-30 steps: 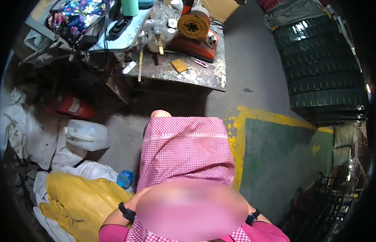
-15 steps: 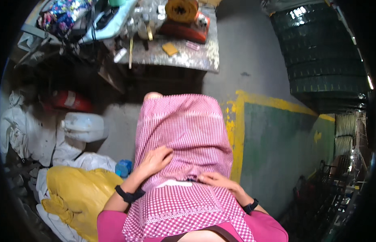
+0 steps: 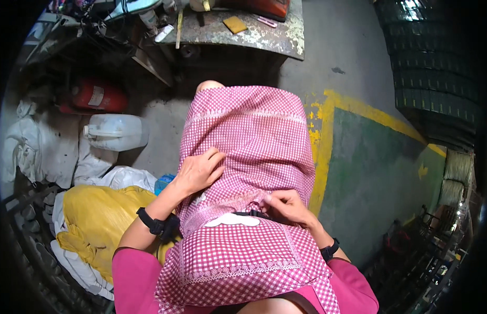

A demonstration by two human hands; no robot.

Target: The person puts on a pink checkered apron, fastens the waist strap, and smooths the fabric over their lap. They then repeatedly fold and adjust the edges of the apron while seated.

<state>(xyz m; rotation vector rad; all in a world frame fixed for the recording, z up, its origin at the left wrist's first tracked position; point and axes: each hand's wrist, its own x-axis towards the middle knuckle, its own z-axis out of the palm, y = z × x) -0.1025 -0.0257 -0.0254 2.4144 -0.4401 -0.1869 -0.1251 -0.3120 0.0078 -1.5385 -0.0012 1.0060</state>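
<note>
Head view: the left hand [image 3: 200,172] lies on the lap of the pink checked apron [image 3: 248,149], its fingers loosely bent and close together; whether it grips any cloth, I cannot tell; the right hand [image 3: 291,207] is at the waist of the apron, curled, its thumb and forefinger drawn in narrow beside a black strap [image 3: 258,214]; whether they pinch strap or cloth, I cannot tell; the apron covers the person's chest and lap, with a white scalloped patch [image 3: 233,220] just below the strap in the view; each wrist wears a black band.

Ahead stands a worn table [image 3: 288,36]; on it lie a tan pad [image 3: 234,24], a pink tool [image 3: 266,21] and a thin stick [image 3: 179,30] reaching its near edge; on the left are a red canister [image 3: 99,96], a pale jug [image 3: 118,132], a blue bottle [image 3: 163,183] and a yellow sack [image 3: 105,214]; a yellow line [image 3: 322,157] runs along the floor on the right.
</note>
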